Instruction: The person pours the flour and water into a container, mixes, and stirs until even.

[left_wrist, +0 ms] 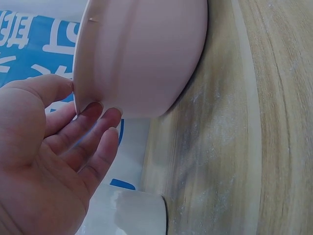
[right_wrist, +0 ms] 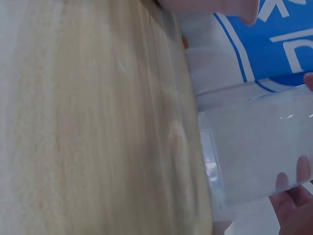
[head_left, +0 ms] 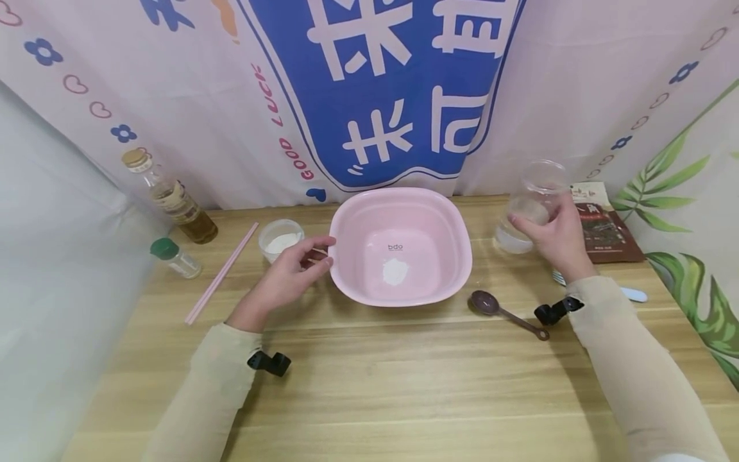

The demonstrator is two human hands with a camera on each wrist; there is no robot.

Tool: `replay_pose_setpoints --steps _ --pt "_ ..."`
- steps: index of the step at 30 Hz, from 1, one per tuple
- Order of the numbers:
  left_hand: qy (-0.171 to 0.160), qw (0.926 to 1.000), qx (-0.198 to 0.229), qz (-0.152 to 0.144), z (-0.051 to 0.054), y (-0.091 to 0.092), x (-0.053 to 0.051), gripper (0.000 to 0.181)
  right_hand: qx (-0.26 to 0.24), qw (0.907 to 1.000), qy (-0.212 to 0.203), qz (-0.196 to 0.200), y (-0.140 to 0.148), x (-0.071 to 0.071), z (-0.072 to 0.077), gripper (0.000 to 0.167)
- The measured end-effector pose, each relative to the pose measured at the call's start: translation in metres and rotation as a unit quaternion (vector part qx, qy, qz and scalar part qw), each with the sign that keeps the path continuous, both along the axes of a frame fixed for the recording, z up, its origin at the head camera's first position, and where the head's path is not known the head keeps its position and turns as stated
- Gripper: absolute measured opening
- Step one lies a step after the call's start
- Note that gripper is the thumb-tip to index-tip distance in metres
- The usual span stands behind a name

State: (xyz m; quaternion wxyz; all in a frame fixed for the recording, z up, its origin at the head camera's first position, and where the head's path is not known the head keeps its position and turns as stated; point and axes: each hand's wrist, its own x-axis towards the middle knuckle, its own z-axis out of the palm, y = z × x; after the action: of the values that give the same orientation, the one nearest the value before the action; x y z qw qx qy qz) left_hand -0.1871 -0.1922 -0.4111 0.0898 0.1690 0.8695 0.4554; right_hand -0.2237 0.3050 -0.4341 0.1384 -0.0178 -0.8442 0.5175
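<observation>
A pink plastic basin (head_left: 400,292) stands at the middle of the table, with a small heap of white powder (head_left: 395,271) on its bottom. My left hand (head_left: 291,273) holds the basin's left rim, thumb on the edge and fingertips against the outside under it. At the right, my right hand (head_left: 557,237) grips a tall clear plastic cup (head_left: 512,234) holding what looks like clear liquid. In the right wrist view, fingertips show through the cup's wall (right_wrist: 249,147). Whether its base touches the table I cannot tell.
Left of the basin are a tub of white powder (head_left: 281,242), pink chopsticks (head_left: 222,273), a green-capped shaker (head_left: 176,256) and an oil bottle (head_left: 181,208). A brown spoon (head_left: 505,312) lies to the right, with a brown packet (head_left: 609,234) and a light-blue handle (head_left: 634,294) beyond.
</observation>
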Motion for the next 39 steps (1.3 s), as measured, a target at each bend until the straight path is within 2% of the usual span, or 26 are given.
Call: replay_pose_setpoints --steps 3,9,14,20,27,35,39 --pt "0.0 1.0 0.002 -0.001 0.0 0.0 0.0 0.046 0.004 1.0 0.006 0.003 -0.003 0.006 0.004 0.081" --pt "0.004 1.0 0.003 -0.001 0.0 0.0 0.0 0.046 0.074 0.9971 -0.005 0.021 -0.011 0.02 0.015 0.09" --pt "0.002 1.0 0.003 -0.001 0.0 -0.001 0.001 0.046 0.126 0.9903 0.034 0.049 -0.02 0.027 0.019 0.088" --pt "0.002 1.0 0.003 -0.004 -0.001 -0.001 0.0 0.046 0.191 0.9748 0.085 0.076 -0.023 0.03 0.016 0.086" --pt "0.0 1.0 0.003 -0.004 -0.001 -0.001 0.0 0.047 0.251 0.9501 0.156 0.101 -0.024 0.027 0.014 0.089" --pt "0.009 0.9999 0.003 -0.004 0.002 0.0 0.0 0.045 0.286 0.9387 0.163 0.103 -0.026 0.029 0.017 0.084" --pt "0.012 0.9999 0.003 -0.004 0.002 0.0 0.0 0.045 0.314 0.9266 0.178 0.104 -0.028 0.031 0.017 0.083"
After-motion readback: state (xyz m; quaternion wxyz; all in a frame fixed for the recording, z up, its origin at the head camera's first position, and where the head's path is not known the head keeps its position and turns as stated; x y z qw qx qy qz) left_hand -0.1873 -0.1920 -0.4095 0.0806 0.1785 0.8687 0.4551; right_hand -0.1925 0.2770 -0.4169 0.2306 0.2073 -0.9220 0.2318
